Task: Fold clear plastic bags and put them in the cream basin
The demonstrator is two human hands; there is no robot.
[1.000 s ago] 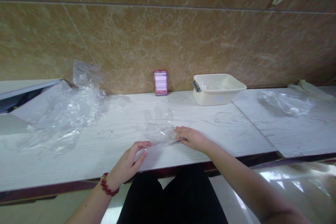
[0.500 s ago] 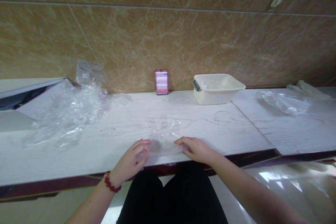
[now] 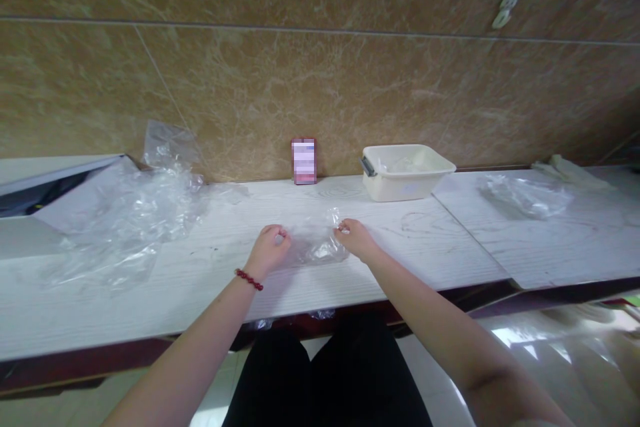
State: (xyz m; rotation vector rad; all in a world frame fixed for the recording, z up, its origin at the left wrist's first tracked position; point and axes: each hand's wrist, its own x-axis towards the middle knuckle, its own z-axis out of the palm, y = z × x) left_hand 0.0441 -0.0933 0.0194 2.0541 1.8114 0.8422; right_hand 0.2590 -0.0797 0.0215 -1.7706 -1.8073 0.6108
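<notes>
One clear plastic bag point(image 3: 323, 251) lies on or just over the bench point(image 3: 225, 293), its sides held apart probably because limp film folds on itself, my left hand point(image 3: 267, 250) and right hand point(image 3: 357, 239) pinching opposite edges, fingers curled to thumbs, forearms slanting inward.

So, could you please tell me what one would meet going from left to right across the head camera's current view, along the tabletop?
Heap of clear plastic bags, left hand, phone, right hand, cream bin, small pile of clear plastic.
</notes>
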